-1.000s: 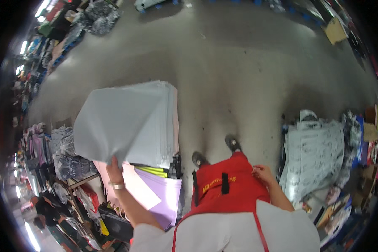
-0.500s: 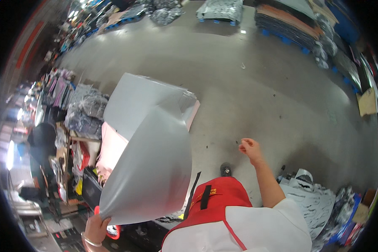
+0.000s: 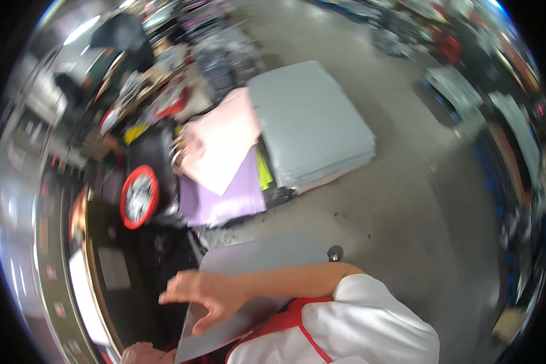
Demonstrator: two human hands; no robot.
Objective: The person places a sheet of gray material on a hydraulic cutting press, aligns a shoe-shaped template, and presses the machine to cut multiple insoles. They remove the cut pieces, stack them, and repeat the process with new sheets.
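Note:
A thin grey sheet [image 3: 264, 252] lies slantwise in front of my body, over the red apron. My left hand [image 3: 144, 353] is at the lower edge of the view, closed on the sheet's near left edge; part of that hand is cut off. My right arm reaches across to the left above the sheet. At its end my right hand [image 3: 209, 295] is open, fingers and thumb spread, holding nothing. Beyond the sheet stands a stack of similar grey sheets [image 3: 309, 121]. Left of the stack lie pink sheets [image 3: 224, 139] on top of purple sheets [image 3: 221, 200].
A red-rimmed round container [image 3: 124, 200] with silvery contents stands left of the purple sheets. A dark green machine or bench [image 3: 112, 267] with a bright strip runs along my left. Plastic-wrapped bundles [image 3: 224, 57] lie behind the stack. Loaded pallets [image 3: 497, 158] line the right side.
My view has turned left. The grey sheet has come down from its curled, raised position toward my body. My right hand has swung from the right across to the left, over the sheet, and its fingers have spread.

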